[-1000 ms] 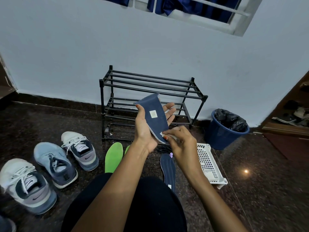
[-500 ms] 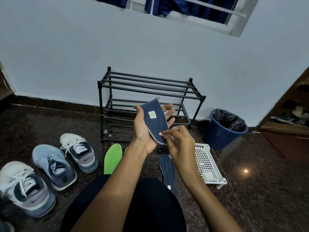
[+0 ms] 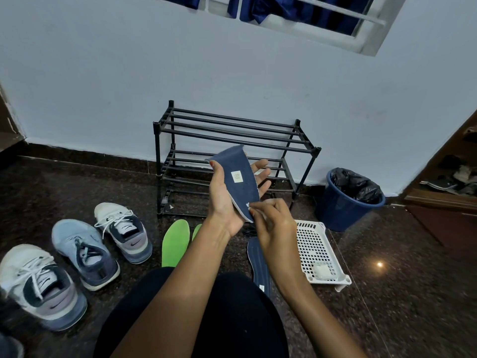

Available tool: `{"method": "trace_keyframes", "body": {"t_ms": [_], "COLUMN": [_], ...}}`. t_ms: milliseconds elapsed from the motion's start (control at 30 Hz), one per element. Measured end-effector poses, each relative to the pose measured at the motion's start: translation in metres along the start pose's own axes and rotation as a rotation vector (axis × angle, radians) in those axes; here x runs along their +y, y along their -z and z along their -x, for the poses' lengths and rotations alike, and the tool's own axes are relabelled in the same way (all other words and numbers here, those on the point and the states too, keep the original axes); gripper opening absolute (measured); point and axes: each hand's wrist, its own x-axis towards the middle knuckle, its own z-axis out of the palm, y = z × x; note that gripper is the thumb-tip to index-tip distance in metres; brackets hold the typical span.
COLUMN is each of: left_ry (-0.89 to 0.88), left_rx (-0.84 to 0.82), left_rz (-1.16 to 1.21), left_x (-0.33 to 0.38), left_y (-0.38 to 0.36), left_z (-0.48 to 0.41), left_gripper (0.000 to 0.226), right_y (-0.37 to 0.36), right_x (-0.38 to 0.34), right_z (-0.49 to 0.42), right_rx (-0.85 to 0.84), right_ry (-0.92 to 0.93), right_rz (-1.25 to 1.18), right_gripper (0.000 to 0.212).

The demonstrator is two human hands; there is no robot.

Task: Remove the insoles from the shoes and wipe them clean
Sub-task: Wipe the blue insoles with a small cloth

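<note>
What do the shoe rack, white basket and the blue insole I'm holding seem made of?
Shoe rack: black tubes with a dull sheen, probably painted metal. White basket: moulded plastic, judging by its even grid of holes. Blue insole: matte fabric top over a pale, likely foam, layer showing at its edge.

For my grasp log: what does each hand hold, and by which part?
The left hand holds the blue insole around its middle, thumb on one edge. The right hand pinches a white wipe against the insole's lower end.
</note>
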Motion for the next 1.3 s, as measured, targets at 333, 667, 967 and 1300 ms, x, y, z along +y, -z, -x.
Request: {"method": "trace_keyframes", "body": {"t_ms": [333, 667, 967, 1300], "left_ry": [-0.009, 0.154, 0.149, 0.044], "left_rx": [0.012, -0.103, -0.111, -0.067], "left_rz": [-0.015, -0.068, -0.086, -0.02], "left_x": [0.005, -0.001, -0.002, 0.0], "left_y": [-0.007, -0.013, -0.01, -0.008], "left_z": [0.007, 0.011, 0.009, 0.008], "left_gripper": [0.072, 0.088, 0.088, 0.079], "right_y": [0.003, 0.0, -0.001, 0.0], "right_x": [-0.013, -0.001, 0.003, -0.018], "right_z": [-0.001, -0.03, -0.025, -0.006], "right_rx": [-0.103, 0.115, 0.097, -0.055], "right_ry": [-0.028, 0.03, 0.032, -0.037], "right_rz": [-0.184, 0.081, 0.051, -0.206], "right_gripper": [0.014, 0.016, 0.017, 0.017]}}
